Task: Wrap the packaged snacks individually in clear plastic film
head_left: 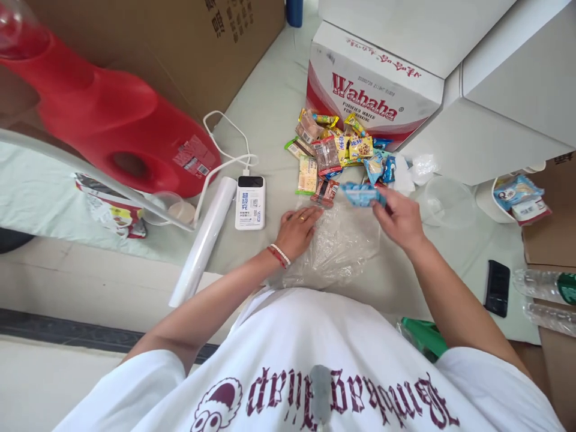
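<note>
My right hand [399,219] pinches a blue snack packet [360,194] and holds it just above a clear plastic bag [335,249] lying on the pale surface. My left hand [297,231] rests on the bag's left edge, fingers lying flat on the plastic; it wears a ring and wrist bands. Just beyond both hands lies a pile of several wrapped snacks [330,150], in front of a red and white Wahaha carton [366,90].
A white power bank [250,202] with cable and a white roll [204,240] lie to the left, beside a big red jug [112,120]. A clear cup [443,201], black phone [497,288], water bottles [544,285] and a small bin of snacks [517,198] sit right.
</note>
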### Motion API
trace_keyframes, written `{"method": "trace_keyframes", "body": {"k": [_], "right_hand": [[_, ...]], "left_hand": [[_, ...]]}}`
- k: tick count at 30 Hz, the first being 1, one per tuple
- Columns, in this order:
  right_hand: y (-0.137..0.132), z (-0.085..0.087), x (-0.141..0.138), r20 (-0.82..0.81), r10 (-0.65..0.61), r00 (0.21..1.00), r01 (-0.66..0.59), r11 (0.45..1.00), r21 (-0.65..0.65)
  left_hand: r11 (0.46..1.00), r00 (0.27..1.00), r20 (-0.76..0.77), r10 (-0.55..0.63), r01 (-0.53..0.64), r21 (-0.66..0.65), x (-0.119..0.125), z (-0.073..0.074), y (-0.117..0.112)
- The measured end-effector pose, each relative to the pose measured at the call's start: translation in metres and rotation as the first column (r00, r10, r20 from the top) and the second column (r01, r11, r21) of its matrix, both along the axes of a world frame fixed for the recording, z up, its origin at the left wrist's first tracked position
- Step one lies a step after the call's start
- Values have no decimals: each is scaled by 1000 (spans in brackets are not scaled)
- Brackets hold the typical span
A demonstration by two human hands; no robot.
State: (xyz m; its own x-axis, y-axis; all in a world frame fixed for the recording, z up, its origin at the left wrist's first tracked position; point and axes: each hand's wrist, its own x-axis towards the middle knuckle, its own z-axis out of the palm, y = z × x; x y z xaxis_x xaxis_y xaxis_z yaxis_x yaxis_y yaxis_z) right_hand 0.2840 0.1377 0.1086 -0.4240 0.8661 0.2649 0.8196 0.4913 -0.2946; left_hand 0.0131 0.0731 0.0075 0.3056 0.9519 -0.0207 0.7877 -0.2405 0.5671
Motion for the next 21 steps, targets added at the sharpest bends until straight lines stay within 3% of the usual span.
{"method": "trace_keyframes", "body": {"k": [4,8,11,14,17,21], "right_hand": [[-46,-26,-12,245,191,951,-209,977,52],[-73,-64,-16,399,398,826,-371,917,-146],[-78,-72,-1,280,454,846,-399,887,-233],[-68,-63,14,-10,365,931,-360,913,-191],[-48,-57,12,-240,347,906,-385,913,-133],[-27,-72,-4,-183,547,817,-572,809,-136]], "left_hand": [[999,999,23,-23,24,-37,-4,-3,8],[999,999,20,-25,26,-25,-5,-4,9],[1000,1000,27,2,-2,6,-4,-6,7],[999,998,55,42,-43,16,-4,-10,8],[999,994,103,42,-44,15,-7,-15,13],[997,987,160,-8,-5,76,-15,-19,17]]}}
